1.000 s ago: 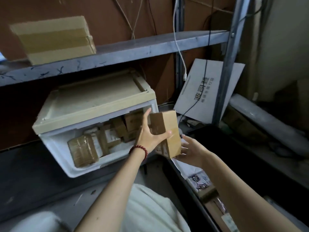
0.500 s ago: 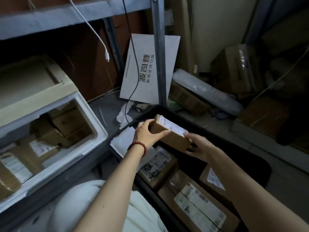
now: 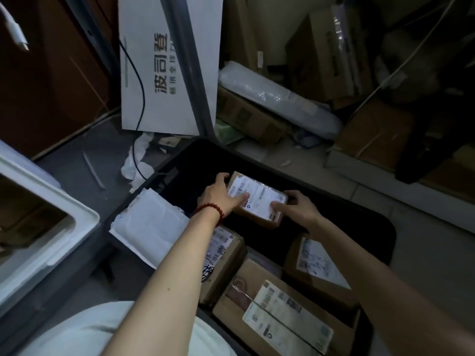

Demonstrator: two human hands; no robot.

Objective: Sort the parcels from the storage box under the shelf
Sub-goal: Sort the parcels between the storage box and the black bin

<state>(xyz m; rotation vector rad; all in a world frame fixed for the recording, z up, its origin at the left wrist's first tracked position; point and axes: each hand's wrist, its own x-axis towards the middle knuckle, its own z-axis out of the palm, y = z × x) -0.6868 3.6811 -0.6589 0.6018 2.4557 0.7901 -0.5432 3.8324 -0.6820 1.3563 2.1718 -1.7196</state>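
Note:
A small cardboard parcel [image 3: 258,199] with a white shipping label on top sits low inside the far part of a black bin [image 3: 385,242]. My left hand [image 3: 222,195], with a red bead bracelet at the wrist, grips its left end. My right hand [image 3: 295,206] holds its right end, thumb on the label. Three more labelled parcels lie in the bin nearer me: one [image 3: 223,255] under my left forearm, a long one [image 3: 282,309] in front, one [image 3: 318,265] at the right. The white foam storage box [image 3: 51,227] is at the left edge, its inside mostly out of view.
A white padded envelope [image 3: 151,224] lies over the bin's left rim. A grey shelf post [image 3: 190,68] stands behind the bin, with a white printed carton [image 3: 159,68] leaning behind it. Cardboard boxes and a bubble-wrapped roll [image 3: 277,96] crowd the floor at the back right.
Both hands carried the parcel from the foam box rightward and down into the black bin, turning it label-up. The view swung right and down with them.

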